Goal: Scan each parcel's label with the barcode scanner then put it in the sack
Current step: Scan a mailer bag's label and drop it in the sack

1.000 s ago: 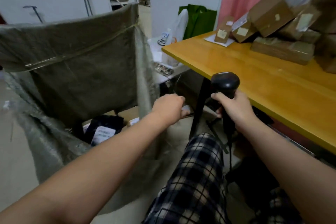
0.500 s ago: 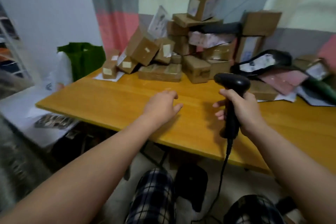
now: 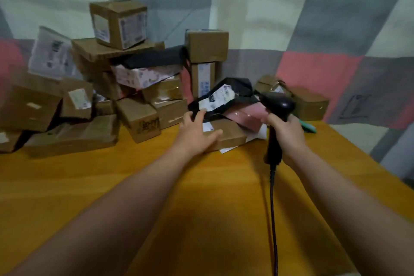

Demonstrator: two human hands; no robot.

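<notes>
A heap of parcels covers the back of the yellow table [image 3: 134, 186]. My left hand [image 3: 197, 132] reaches to the heap's front with spread fingers, touching a flat brown parcel [image 3: 230, 134] and the lower edge of a black poly bag [image 3: 224, 96] with a white label. My right hand [image 3: 286, 134] grips the handle of the black barcode scanner [image 3: 277, 105], whose head sits just right of the bag. The scanner cable [image 3: 273, 219] hangs down over the table. The sack is out of view.
Brown cartons [image 3: 118, 22] are stacked high at the back left, and more cartons [image 3: 74, 134] lie along the table on the left. A pink parcel [image 3: 246, 116] and a small carton [image 3: 311, 105] sit to the right. A patterned curtain hangs behind.
My view swung from the sack on the left to the table and parcel heap. My left hand moved forward from the table edge to the black bag. The scanner stayed in my right hand.
</notes>
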